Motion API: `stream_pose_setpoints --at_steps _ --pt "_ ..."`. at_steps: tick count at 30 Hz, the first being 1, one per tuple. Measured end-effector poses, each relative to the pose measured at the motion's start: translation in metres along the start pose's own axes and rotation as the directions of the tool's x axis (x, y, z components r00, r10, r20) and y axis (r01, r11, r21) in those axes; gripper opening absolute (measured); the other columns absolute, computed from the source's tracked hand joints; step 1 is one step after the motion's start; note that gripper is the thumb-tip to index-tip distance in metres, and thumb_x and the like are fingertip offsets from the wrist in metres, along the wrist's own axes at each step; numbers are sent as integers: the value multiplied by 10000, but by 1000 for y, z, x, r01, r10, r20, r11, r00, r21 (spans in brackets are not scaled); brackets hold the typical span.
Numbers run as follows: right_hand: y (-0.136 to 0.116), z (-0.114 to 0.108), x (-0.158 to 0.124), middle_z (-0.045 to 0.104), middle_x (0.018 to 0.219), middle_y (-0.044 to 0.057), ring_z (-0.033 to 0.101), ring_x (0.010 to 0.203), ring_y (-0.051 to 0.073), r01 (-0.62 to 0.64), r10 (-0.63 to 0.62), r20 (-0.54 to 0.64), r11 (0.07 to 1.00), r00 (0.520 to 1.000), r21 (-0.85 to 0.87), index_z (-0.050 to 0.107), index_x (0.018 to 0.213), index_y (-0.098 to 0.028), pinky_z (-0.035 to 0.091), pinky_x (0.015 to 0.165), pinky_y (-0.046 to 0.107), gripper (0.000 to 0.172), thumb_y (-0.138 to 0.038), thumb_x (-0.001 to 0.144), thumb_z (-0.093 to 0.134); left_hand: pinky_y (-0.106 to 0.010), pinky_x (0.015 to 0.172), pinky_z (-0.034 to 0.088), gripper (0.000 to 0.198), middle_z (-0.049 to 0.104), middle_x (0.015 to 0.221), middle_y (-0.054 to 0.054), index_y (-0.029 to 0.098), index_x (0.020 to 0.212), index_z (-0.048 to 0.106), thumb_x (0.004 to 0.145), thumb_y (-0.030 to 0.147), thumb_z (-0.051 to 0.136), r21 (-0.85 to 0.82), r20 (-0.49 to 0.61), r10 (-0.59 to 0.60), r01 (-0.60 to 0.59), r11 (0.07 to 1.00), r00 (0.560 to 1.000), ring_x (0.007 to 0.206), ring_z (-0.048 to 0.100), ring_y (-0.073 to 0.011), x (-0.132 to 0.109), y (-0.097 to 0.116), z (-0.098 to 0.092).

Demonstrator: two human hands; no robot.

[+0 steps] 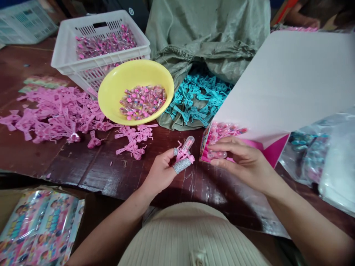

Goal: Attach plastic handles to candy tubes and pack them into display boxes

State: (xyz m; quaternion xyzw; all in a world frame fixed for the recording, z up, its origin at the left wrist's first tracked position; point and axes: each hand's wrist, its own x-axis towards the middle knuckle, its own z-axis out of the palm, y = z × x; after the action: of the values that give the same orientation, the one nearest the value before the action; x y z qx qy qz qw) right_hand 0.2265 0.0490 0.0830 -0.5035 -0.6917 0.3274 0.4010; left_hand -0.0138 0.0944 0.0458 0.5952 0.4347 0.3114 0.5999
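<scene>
My left hand (162,170) is closed on a small pink plastic toy (185,151) with a clear capsule on top, holding it just above the dark wooden table. A grey fabric cot covers the thumb. My right hand (244,160) rests at the open side of a pink display box (273,153), fingers curled around a clear capsule piece among the packed toys (224,130). The box's white lid (288,81) stands open behind it.
A yellow bowl (122,79) of candy capsules and a white crate (68,40) of more sit at the back. Loose pink parts (55,114) cover the left, teal parts (198,99) lie on a green sack. Printed packets (39,225) lie front left, plastic bags (327,155) right.
</scene>
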Motion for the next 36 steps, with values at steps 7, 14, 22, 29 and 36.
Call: stream_pose_setpoints --at_steps 7,14,22,29,36 --pt "4 3 -9 742 1141 45 707 1046 208 21 -16 113 999 993 -40 689 1193 -273 583 939 387 244 -277 950 674 -342 932 509 241 733 969 -15 214 1056 722 867 363 729 32 124 38 -42 999 992 957 648 -197 0 7 13" --pt "2 10 -15 741 879 37 721 750 168 -105 106 184 994 977 -13 677 1046 -222 601 684 293 175 -369 990 600 -255 676 437 124 585 812 -18 177 854 653 927 275 633 408 81 368 -368 836 926 738 547 -145 -9 1 18" --pt "1 -15 -30 667 1300 110 682 743 135 -263 252 102 958 962 111 491 1422 -252 595 605 272 548 -439 938 669 -297 797 506 161 679 948 -39 207 1064 673 934 299 650 344 143 264 -299 890 954 884 639 -186 2 12 22" --pt "7 -51 -53 747 1088 29 730 923 203 -189 196 -124 980 973 67 709 1097 -276 632 828 354 233 -345 880 757 -360 889 553 506 719 1153 -79 216 1255 512 864 427 754 401 245 257 -338 852 935 1022 696 -233 19 22 57" --pt "-3 -104 -44 719 850 17 685 640 193 -307 325 -392 945 861 110 670 1165 -319 586 506 318 374 -387 824 809 -474 1093 446 383 629 1333 -162 155 1240 549 943 374 651 618 371 705 -728 299 604 1274 572 -314 69 61 86"
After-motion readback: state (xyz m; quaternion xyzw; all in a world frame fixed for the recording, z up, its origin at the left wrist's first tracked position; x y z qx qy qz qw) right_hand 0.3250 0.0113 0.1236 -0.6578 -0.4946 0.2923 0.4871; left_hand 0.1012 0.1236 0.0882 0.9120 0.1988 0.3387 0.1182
